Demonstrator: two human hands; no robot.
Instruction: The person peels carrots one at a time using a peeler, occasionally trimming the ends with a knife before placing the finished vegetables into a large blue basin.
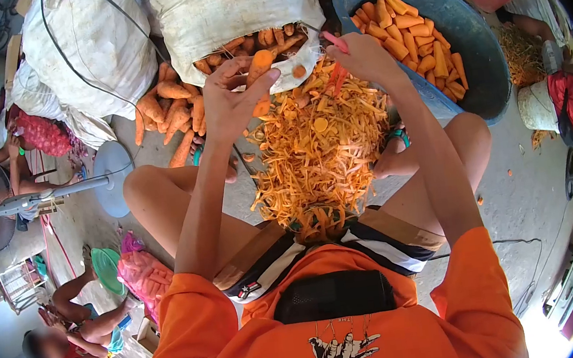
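My left hand (229,99) is closed around a carrot (259,65), with the thumb along its side and the carrot held nearly upright. Closed on a small knife (333,41), my right hand (366,58) points its thin dark blade toward the sack. A red, slotted tool like a peeler (337,80) hangs just below the right fingers. Between the two hands shows a round carrot end (299,71). Beneath them a heap of carrot peelings (318,150) spreads over the floor between my feet.
An open white sack (239,7) of unpeeled carrots lies ahead, with more carrots (169,107) spilled to its left. A blue tub (479,37) at right holds peeled carrots (419,40). A standing fan (41,196) and seated people are at left; another person (566,90) is far right.
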